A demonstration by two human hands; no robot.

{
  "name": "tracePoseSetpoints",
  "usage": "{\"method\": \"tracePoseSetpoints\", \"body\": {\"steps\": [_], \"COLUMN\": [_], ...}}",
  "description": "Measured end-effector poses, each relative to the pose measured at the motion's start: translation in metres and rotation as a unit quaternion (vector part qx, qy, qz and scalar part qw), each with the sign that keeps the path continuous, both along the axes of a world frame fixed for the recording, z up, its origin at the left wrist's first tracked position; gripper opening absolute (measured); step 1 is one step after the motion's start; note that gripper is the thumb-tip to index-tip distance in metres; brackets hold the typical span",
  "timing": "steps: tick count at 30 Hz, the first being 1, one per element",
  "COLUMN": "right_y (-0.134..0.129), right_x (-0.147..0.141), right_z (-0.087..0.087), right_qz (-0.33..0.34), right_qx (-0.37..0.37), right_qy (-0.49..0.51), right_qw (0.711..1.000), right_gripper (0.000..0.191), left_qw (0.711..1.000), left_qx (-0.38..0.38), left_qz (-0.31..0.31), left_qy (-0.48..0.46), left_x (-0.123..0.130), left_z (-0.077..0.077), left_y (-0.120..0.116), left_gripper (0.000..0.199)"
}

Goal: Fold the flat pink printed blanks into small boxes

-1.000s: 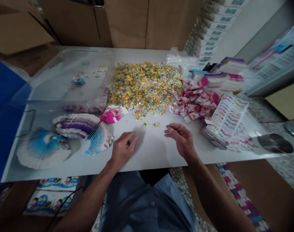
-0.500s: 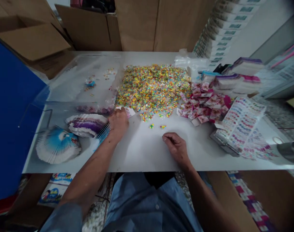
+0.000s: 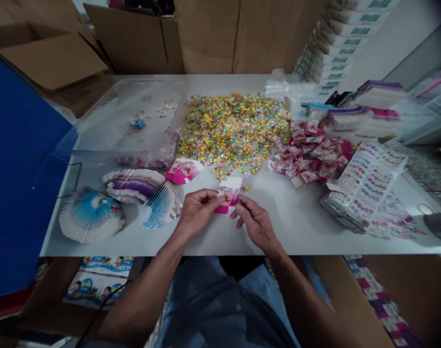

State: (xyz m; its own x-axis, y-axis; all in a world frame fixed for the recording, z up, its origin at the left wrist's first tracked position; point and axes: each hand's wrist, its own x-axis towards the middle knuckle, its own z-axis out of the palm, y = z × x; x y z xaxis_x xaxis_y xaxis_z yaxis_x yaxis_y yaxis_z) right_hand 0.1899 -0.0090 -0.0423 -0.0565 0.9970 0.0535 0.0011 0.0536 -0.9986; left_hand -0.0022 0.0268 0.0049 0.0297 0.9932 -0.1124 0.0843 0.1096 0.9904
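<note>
Near the table's front middle, my left hand [image 3: 199, 209] pinches a pink and white card [image 3: 230, 191] by its left side. My right hand [image 3: 252, 218] has its fingertips at the card's lower right edge, fingers curled; whether they grip it is unclear. Just behind the card lies a wide heap of small colourful packets [image 3: 234, 130], with one loose packet [image 3: 247, 188] to the card's right. A small stack of pink cards [image 3: 184, 170] rests beyond my left hand. Fanned purple and white cards [image 3: 133, 186] and fanned blue cards [image 3: 92, 215] lie at the left.
A clear plastic bag [image 3: 107, 125] covers the back left. Folded pink pieces [image 3: 314, 154] are piled right of the heap, beside sticker sheets [image 3: 368, 181] and a metal cup [image 3: 439, 224]. Cardboard boxes [image 3: 209, 38] stand behind the table [image 3: 213, 241].
My left hand has come from the pink stack to the middle, bringing a card. My right hand has moved slightly left to meet it. The view has shifted a little.
</note>
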Motion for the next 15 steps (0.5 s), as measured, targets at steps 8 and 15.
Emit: {"method": "tracePoseSetpoints", "body": {"steps": [8, 15], "right_y": [-0.008, -0.014], "right_x": [0.02, 0.016], "right_z": [0.016, 0.009], "right_qz": [0.138, 0.121], "right_qx": [0.006, 0.076], "right_qy": [-0.037, -0.131], "right_qw": [0.99, 0.981], "right_gripper": [0.036, 0.033], "left_qw": [0.92, 0.957], "left_qx": [-0.112, -0.069], "left_qz": [-0.308, -0.236], "left_qy": [-0.215, -0.154], "left_x": [0.016, 0.033], "left_z": [0.009, -0.016], "left_y": [-0.002, 0.004], "left_gripper": [0.072, 0.045]}}
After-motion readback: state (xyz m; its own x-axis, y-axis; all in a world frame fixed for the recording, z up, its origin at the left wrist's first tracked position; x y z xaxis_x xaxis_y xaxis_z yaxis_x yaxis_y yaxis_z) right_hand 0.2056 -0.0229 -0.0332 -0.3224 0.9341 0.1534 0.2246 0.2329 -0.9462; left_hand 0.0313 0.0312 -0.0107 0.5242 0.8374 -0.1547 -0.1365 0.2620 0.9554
